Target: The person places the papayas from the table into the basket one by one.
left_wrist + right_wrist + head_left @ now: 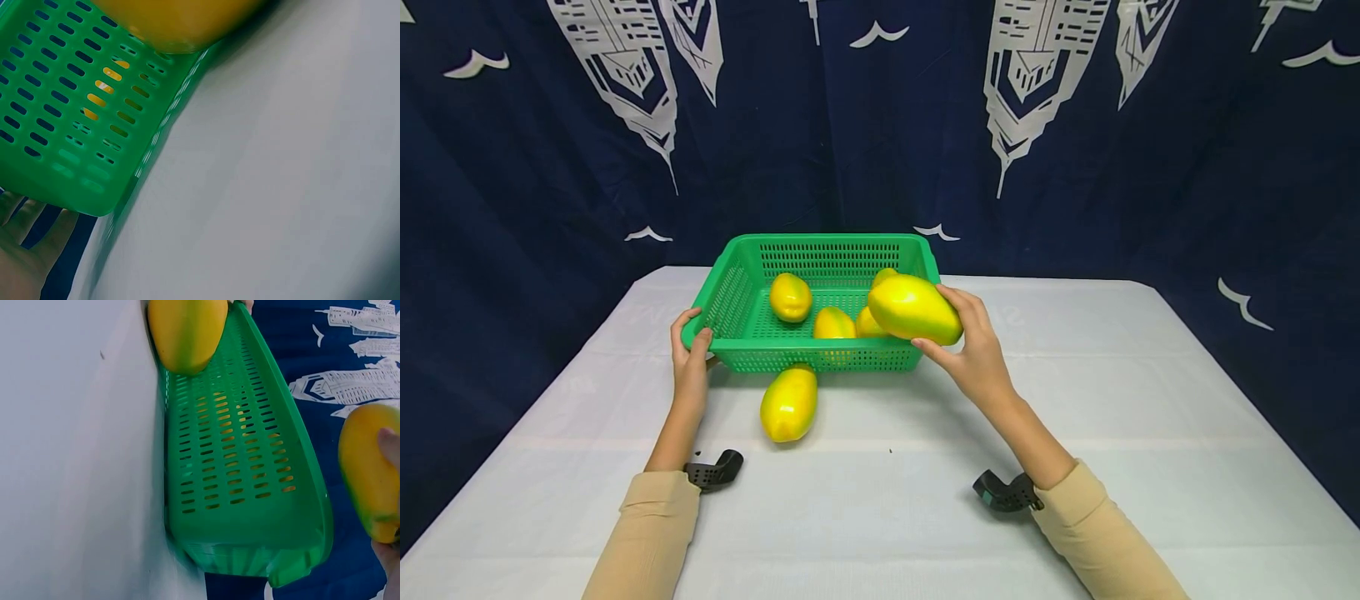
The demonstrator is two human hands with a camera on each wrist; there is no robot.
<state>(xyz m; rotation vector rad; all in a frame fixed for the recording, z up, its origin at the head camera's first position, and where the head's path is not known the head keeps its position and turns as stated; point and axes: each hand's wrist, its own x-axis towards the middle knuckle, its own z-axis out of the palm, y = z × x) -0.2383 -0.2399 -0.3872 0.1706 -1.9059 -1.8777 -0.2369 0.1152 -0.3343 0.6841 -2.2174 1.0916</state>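
A green perforated plastic basket [752,343] stands on the table, with several yellow mangoes [791,297] inside. My left hand [688,362] grips its left front corner, thumb at the rim. In my right hand [979,358] is a large yellow mango [913,310] with greenish streaks, pinched between thumb and fingers. That held mango [369,469] is above the basket's right front rim and hides part of the fruit behind it. One more mango [788,404] lies on the table just in front of the basket; the left wrist view cuts off its top.
A white cloth covers the table [880,517]. Behind it hangs a dark blue curtain [850,133] with white building prints, close to the basket's back. Black wrist devices [715,472] are worn on both forearms, over beige sleeves [651,533].
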